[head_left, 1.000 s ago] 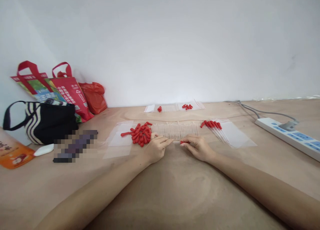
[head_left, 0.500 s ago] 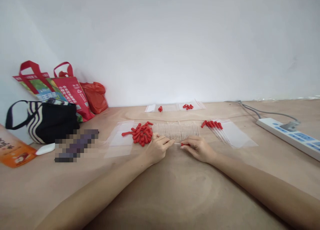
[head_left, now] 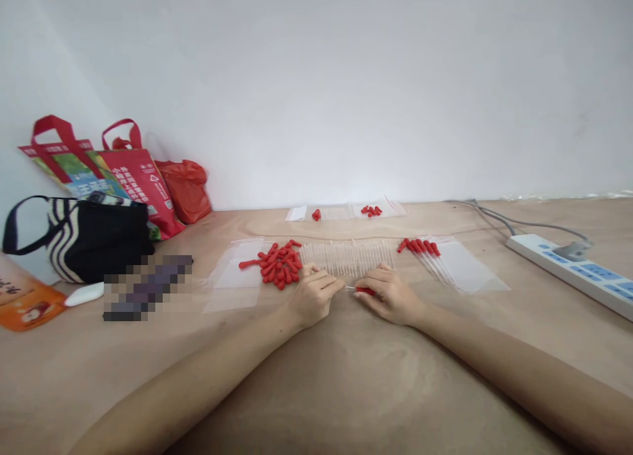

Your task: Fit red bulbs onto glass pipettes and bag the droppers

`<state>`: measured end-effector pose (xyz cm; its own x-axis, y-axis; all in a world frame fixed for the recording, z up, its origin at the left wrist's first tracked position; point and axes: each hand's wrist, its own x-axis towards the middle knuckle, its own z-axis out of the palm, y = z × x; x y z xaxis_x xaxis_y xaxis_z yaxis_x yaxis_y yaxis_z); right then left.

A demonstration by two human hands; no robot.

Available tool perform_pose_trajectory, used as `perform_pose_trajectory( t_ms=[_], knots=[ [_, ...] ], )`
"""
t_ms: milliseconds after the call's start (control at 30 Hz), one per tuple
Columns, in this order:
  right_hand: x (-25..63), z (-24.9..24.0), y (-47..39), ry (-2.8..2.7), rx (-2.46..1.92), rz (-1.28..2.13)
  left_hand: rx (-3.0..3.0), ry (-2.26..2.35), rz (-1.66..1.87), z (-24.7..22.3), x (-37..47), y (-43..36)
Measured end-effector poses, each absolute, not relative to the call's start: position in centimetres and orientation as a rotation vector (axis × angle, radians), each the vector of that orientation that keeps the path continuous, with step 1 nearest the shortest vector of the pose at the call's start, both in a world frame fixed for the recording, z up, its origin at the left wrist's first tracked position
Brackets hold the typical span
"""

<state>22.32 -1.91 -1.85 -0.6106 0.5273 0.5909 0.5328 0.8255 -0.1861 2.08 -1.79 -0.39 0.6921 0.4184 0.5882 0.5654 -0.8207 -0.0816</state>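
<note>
A pile of red bulbs (head_left: 280,265) lies beside the left hand (head_left: 312,297) — its fingers pinched on a thin clear tube (head_left: 349,288) — as the right hand (head_left: 390,295), just apart, grips a red bulb (head_left: 364,291) at the tube's other end, near the wooden tabletop's (head_left: 346,376) row of tubes (head_left: 346,258).

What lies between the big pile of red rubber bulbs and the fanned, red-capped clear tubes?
A row of thin clear tubes on the wooden table, in the head view, left hand and right hand at its near edge.
</note>
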Motion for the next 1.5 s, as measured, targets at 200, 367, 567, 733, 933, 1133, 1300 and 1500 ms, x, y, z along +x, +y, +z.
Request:
perform_pose_trajectory(
  t_ms=[200, 367, 567, 733, 933, 1133, 1300, 1500],
  knots=[
    [22.3, -1.7, -1.8, -2.351, -0.759, 0.04, -2.676, -0.819, -0.836, -0.7, 2.3, -1.9],
    [21.8, -1.3, -1.6, -2.013, -0.83, 0.508, -2.667, -0.922, -1.017, -0.9, 2.7, -1.6],
    [21.7, -0.3, -0.3, -1.45, -0.906, 0.954, -2.699, -1.044, -1.121, -0.2, 2.4, -1.7],
    [26.2, 1.7, 2.5, -1.443, -1.083, 0.68, -2.608, -1.247, -1.183, 0.1, 2.1, -1.7],
    [31.6, 1.7, 4.5, -1.658, -1.63, 0.13, -2.637, -1.259, -1.016, -0.1, 2.4, -1.6],
    [31.4, -0.3, 4.7, -1.852, -1.952, -0.164, -2.641, -1.26, -0.95, 0.0, 2.5, -1.7],
    [30.7, -1.1, 5.0, -1.936, -1.98, -0.317, -2.67, -1.243, -0.916, 0.0, 2.5, -1.7],
    [31.1, -0.8, 5.0, -2.301, -1.745, -0.462, -2.678, -1.256, -0.879, -0.1, 2.5, -1.7]
  ],
)
